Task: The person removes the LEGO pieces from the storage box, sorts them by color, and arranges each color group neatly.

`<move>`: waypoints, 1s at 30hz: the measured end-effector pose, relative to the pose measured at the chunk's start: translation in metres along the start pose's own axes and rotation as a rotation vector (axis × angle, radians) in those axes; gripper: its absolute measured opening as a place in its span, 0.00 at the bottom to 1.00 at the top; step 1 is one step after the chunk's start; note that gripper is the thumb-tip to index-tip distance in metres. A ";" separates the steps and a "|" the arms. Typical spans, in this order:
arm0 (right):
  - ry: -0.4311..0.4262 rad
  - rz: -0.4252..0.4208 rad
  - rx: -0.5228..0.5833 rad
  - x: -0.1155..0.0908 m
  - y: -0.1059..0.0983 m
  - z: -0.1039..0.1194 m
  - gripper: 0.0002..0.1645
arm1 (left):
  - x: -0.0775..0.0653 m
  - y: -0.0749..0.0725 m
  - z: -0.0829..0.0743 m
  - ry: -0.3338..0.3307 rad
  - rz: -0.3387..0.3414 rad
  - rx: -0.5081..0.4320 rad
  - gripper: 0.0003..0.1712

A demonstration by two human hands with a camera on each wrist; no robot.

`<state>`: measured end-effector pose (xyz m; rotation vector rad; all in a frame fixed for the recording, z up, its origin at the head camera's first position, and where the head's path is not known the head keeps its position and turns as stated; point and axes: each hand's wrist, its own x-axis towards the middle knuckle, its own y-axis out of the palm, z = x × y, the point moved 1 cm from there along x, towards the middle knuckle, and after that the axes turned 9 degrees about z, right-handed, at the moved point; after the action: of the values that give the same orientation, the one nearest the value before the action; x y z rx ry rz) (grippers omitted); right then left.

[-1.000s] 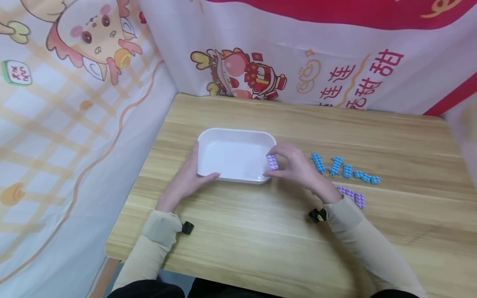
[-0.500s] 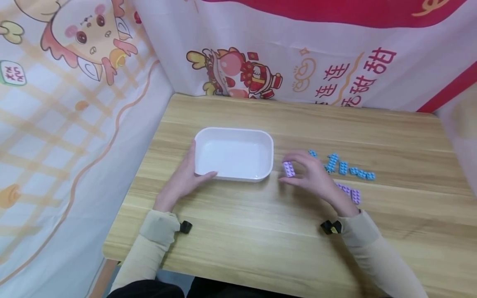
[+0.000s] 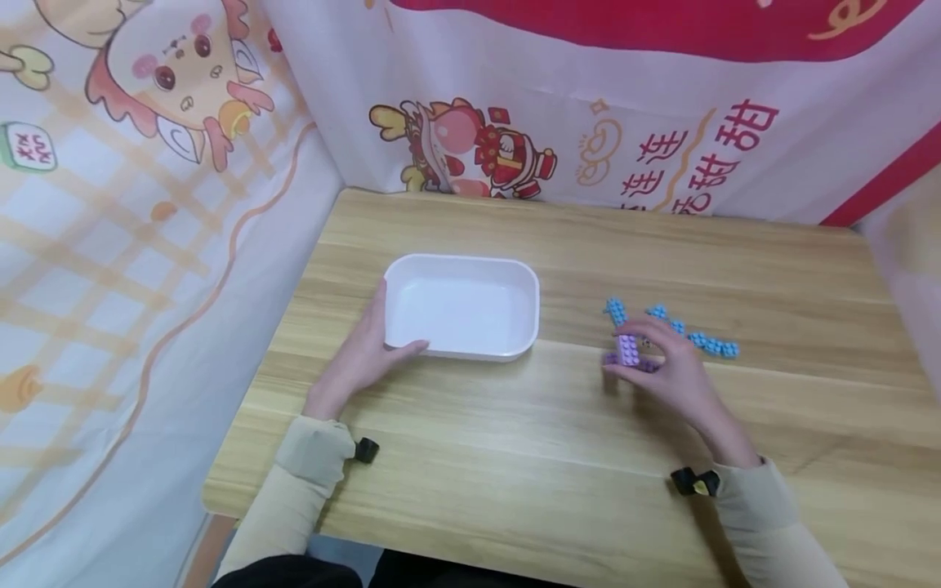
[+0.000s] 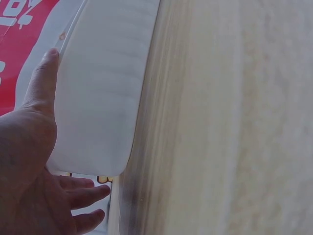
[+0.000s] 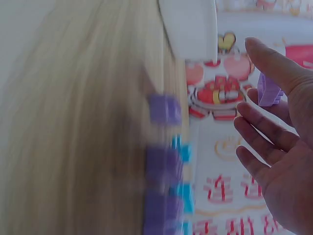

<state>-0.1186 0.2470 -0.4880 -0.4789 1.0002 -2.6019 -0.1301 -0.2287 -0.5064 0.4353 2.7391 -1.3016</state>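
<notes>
My left hand [image 3: 360, 355] lies against the left end of a white plastic tub [image 3: 463, 354]. Its straight thumb touches the front rim, and the fingers stretch loosely around the corner, as the left wrist view shows. Between right thumb and index finger I pinch a purple toy building brick [image 3: 628, 349], studs facing up in the head view. The other fingers of that right hand [image 3: 680, 376] are spread in the right wrist view. Below the held brick, more purple bricks [image 3: 649, 365] lie on the table, partly hidden by the hand.
Several light-blue bricks stand in a row beyond the right hand, including a blue brick [image 3: 616, 311] at the left end and a blue cluster [image 3: 713, 345] at the right. Printed cloth [image 3: 573, 82] hangs behind the wooden table [image 3: 470, 457] and along its left side.
My right hand has moved from the tub's right end rightward to the bricks, keeping the purple brick pinched. The left hand has stayed at the tub.
</notes>
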 end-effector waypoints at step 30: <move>0.189 -0.086 -0.119 -0.115 -0.066 -0.099 0.34 | -0.004 -0.002 -0.004 -0.015 0.024 -0.008 0.79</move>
<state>-0.0673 0.3976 -0.5350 -0.3146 1.2267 -2.7143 -0.1268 -0.2274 -0.5014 0.4551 2.7175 -1.2820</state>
